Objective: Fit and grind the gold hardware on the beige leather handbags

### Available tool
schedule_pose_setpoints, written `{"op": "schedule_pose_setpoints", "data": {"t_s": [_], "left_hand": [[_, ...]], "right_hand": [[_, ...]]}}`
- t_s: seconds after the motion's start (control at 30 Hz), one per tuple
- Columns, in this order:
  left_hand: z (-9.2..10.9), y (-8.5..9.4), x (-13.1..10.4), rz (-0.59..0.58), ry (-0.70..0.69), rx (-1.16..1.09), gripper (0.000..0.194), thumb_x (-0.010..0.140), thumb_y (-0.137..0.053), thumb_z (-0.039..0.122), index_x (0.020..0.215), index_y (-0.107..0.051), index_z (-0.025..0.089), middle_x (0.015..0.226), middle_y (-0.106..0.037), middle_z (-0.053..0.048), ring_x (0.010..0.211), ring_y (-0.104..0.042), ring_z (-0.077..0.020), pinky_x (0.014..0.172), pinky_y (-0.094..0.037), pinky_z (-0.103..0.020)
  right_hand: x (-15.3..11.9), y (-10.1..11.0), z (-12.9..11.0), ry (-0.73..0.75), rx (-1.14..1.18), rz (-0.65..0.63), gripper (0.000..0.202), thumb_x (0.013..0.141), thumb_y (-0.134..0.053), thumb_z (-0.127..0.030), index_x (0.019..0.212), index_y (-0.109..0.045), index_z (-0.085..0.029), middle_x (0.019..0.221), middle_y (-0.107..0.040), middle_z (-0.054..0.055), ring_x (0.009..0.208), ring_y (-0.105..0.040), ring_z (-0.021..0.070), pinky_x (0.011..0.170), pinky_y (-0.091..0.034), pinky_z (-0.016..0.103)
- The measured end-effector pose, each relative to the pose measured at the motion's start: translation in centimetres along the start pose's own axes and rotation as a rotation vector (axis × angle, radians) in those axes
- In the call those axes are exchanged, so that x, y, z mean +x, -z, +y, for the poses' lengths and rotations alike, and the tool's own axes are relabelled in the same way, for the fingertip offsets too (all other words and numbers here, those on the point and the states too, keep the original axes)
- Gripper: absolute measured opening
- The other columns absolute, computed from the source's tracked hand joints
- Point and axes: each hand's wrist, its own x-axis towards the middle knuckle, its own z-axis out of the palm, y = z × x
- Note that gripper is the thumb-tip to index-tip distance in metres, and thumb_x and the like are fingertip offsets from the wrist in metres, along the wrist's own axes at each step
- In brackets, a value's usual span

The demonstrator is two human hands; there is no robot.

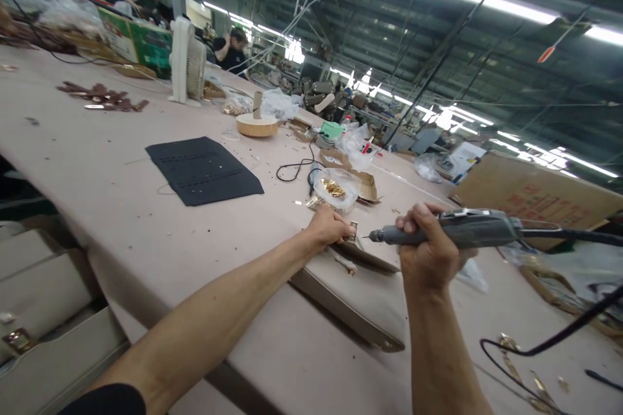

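Observation:
My right hand (431,246) is wrapped round a grey electric screwdriver (477,228), its thin bit pointing left. Just beyond that tip, my left hand (331,227) is closed, pinching a small gold metal fitting (354,231) at the edge of a bag flap. Below both hands lies a light beige bag (357,298) on its side on the table. The bit and the fitting look slightly apart. Behind my left hand sits an open plastic bag (348,187) with small gold pieces (333,189).
A dark flat panel (204,172), a wooden disc with a post (257,124) and a white fan (186,61) stand on the table (195,246). A cardboard box (535,191) is at right. The screwdriver's cable (574,235) runs right. Beige bags (43,298) lie lower left.

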Motion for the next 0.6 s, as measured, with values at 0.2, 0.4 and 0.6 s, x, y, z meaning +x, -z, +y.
{"op": "schedule_pose_setpoints", "data": {"t_s": [0.2,0.4,0.6], "left_hand": [[0.1,0.0,-0.1,0.011,0.010,0.002,0.015,0.075,-0.078,0.004,0.061,-0.073,0.005,0.050,-0.059,-0.005,0.039,-0.046,-0.0090,0.037,-0.031,-0.018],[0.0,0.0,-0.1,0.018,0.017,0.022,0.014,0.075,-0.080,0.007,0.062,-0.073,0.006,0.051,-0.060,-0.005,0.040,-0.047,-0.0092,0.037,-0.032,-0.018],[0.3,0.0,-0.3,0.020,0.035,0.034,0.015,0.075,-0.080,0.006,0.062,-0.073,0.006,0.051,-0.060,-0.005,0.040,-0.047,-0.0092,0.037,-0.033,-0.018]], "right_hand": [[-0.4,-0.2,0.6,0.005,0.003,-0.045,0.017,0.072,-0.083,-0.013,0.075,-0.066,-0.014,0.060,-0.055,-0.003,0.049,-0.051,0.0113,0.053,-0.045,0.028],[-0.8,-0.3,1.2,0.028,-0.017,-0.097,0.015,0.075,-0.082,-0.016,0.075,-0.067,-0.015,0.060,-0.056,-0.003,0.049,-0.050,0.0109,0.053,-0.045,0.027],[-1.1,-0.3,1.5,0.051,-0.019,-0.093,0.015,0.074,-0.084,-0.015,0.077,-0.068,-0.014,0.061,-0.058,-0.002,0.049,-0.051,0.0116,0.053,-0.046,0.029]]}}
